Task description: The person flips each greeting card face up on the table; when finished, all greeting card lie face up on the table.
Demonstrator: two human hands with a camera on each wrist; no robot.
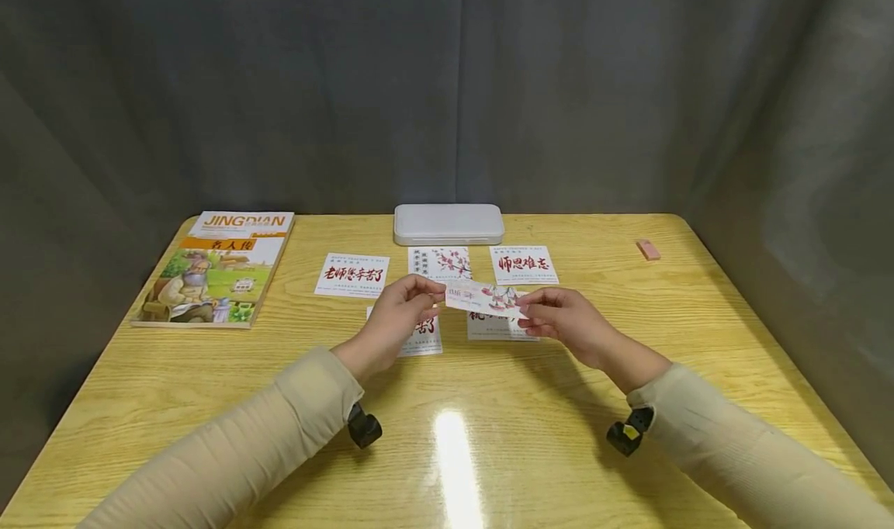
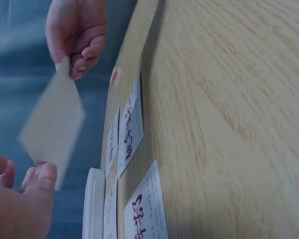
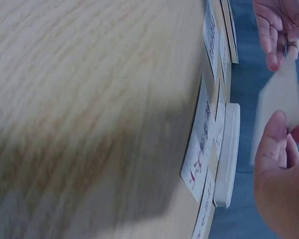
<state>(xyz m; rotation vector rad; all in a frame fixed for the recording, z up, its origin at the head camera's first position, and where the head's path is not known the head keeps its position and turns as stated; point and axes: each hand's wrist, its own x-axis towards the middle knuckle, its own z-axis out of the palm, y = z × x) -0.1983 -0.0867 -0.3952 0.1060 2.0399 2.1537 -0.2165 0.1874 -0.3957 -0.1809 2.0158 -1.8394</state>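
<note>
Both hands hold a small greeting card (image 1: pixel 482 296) printed with pink flowers and writing, tilted above the table. My left hand (image 1: pixel 394 319) pinches its left end between thumb and fingers. At the right end, my right hand (image 1: pixel 569 323) pinches the card's edge. Its plain back (image 2: pixel 55 119) faces the left wrist camera. Beneath the held card lie a lower-left card (image 1: pixel 426 343) and a lower-right card (image 1: pixel 499 329), both with red lettering and partly covered in the head view. Behind them are a left card (image 1: pixel 351 274), a flowered card (image 1: pixel 440 261) and a right card (image 1: pixel 524 265).
A white rounded case (image 1: pixel 448 223) stands at the table's back edge, just behind the flowered card. On the left lies a thick illustrated book (image 1: pixel 216 269). A small pink block (image 1: pixel 648 250) sits at the back right. Grey curtains (image 1: pixel 447 87) enclose the wooden table (image 1: pixel 335 467).
</note>
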